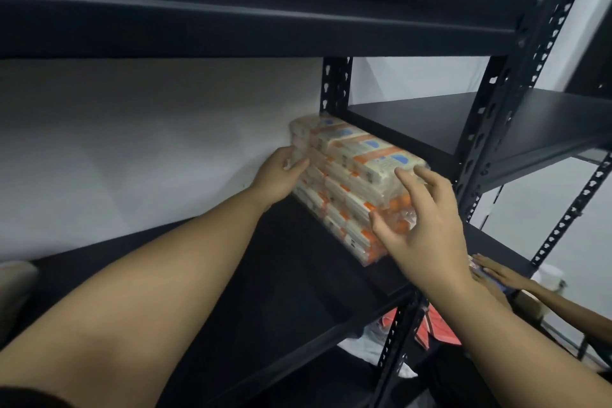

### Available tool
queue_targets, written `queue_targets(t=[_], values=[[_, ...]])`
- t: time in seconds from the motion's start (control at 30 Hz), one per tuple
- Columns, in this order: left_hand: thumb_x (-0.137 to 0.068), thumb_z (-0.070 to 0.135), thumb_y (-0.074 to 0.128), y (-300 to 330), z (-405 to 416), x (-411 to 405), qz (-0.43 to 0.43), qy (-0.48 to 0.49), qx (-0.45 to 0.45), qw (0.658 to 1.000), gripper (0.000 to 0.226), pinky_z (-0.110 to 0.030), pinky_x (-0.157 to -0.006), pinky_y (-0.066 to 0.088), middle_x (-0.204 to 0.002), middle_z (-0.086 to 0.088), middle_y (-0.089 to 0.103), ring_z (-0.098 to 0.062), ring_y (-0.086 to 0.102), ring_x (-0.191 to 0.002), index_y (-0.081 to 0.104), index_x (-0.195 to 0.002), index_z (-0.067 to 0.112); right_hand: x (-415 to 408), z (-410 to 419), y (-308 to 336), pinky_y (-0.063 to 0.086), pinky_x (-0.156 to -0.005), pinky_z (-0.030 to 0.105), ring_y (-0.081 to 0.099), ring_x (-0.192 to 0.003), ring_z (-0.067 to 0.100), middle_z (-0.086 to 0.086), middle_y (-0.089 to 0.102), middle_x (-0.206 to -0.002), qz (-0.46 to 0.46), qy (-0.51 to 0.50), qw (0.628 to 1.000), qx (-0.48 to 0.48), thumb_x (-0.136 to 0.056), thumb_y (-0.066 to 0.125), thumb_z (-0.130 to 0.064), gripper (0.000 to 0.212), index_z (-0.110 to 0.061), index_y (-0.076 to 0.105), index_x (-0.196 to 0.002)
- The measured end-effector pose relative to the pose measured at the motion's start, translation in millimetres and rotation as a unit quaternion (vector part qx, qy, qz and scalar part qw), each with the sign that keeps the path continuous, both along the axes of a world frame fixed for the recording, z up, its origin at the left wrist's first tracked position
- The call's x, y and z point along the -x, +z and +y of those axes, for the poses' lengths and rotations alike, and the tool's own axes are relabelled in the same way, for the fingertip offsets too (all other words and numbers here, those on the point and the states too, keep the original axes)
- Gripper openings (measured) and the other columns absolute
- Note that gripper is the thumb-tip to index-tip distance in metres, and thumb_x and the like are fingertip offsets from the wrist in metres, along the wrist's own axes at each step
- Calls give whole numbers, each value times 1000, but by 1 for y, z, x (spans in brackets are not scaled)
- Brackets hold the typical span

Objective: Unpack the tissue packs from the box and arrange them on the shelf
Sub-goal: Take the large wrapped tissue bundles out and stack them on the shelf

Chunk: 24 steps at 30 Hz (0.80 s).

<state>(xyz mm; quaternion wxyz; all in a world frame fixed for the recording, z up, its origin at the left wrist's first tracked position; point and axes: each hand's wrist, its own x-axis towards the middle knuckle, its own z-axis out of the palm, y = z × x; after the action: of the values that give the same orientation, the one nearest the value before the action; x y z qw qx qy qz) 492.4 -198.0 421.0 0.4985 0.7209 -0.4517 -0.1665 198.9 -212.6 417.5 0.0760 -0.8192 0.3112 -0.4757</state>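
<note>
One wrapped stack of tissue packs [351,185] sits on the shelf [298,275] against the wall. My left hand [281,175] grips its far end; my right hand [427,225] rests spread-fingered on the front. The box isn't visible, so I can't tell what remains.

Print on tissue packs [357,156] blurred; no legible text anywhere.

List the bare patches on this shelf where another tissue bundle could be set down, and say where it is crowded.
Free: the dark shelf board left of the tissue bundle, along the white wall, and the strip before it. Crowded: the right end by the upright post, where the left hand and right hand touch the bundle.
</note>
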Motion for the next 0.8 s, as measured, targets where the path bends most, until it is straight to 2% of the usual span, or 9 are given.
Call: queue_targets(t=[0.07, 0.17, 0.27, 0.37, 0.47, 0.6, 0.7, 0.8], values=[[-100, 52, 61, -1, 20, 2, -25, 13, -5, 1000, 67, -31, -111, 38, -158, 0, 47, -17, 47, -141, 43, -155, 19, -1, 11, -1, 44, -104, 36, 49, -129, 30, 11, 51, -142, -2, -5, 999, 43, -81, 80, -34, 59, -15, 64, -135], [-99, 51, 63, -3, 56, -4, -50, 30, -25, 998, 67, -35, -117, 37, -159, -1, 46, -19, 45, -144, 43, -156, 20, -8, 29, -1, 49, -97, 47, 53, -117, 35, 12, 58, -131, -8, 5, 996, 88, -81, 81, -32, 53, -12, 69, -128], [-98, 51, 64, -2, 105, -14, -66, 43, -51, 996, 69, -34, -117, 37, -159, 0, 45, -19, 44, -145, 41, -156, 23, -22, 51, -2, 48, -96, 50, 55, -114, 31, 7, 61, -125, 5, 36, 995, 91, -84, 78, -38, 48, -12, 72, -124], [-97, 51, 66, 2, 165, -25, -122, 67, -93, 986, 74, -31, -114, 34, -162, 1, 42, -19, 41, -147, 37, -158, 23, -42, 78, -4, 48, -100, 47, 55, -117, 23, 1, 64, -122, 45, 83, 994, 56, -89, 72, -46, 48, -15, 72, -126], [-94, 55, 68, 5, 229, -40, -207, 87, -167, 960, 80, -34, -116, 34, -164, 0, 37, -23, 39, -148, 35, -160, 23, -69, 106, -13, 44, -110, 42, 49, -130, 21, -1, 62, -135, 135, 118, 984, -15, -92, 67, -54, 57, -21, 65, -138], [-90, 65, 65, 0, 307, -60, -282, 129, -258, 915, 83, -48, -122, 30, -162, -4, 38, -28, 37, -148, 38, -158, 24, -102, 134, -37, 32, -121, 40, 31, -150, 22, 1, 43, -160, 254, 175, 945, -105, -92, 57, -69, 74, -28, 50, -153], [-90, 69, 61, -5, 356, -68, -308, 170, -331, 876, 84, -58, -125, 20, -163, -4, 37, -29, 34, -149, 37, -157, 25, -123, 147, -55, 26, -125, 43, 22, -156, 25, 3, 32, -167, 313, 191, 917, -159, -92, 51, -75, 80, -31, 41, -158], [-90, 70, 58, -10, 397, -72, -313, 210, -383, 843, 83, -61, -124, 17, -164, -5, 34, -30, 32, -151, 36, -157, 28, -136, 155, -70, 19, -127, 49, 18, -158, 28, 5, 24, -170, 372, 183, 893, -174, -92, 45, -78, 84, -33, 34, -161]])
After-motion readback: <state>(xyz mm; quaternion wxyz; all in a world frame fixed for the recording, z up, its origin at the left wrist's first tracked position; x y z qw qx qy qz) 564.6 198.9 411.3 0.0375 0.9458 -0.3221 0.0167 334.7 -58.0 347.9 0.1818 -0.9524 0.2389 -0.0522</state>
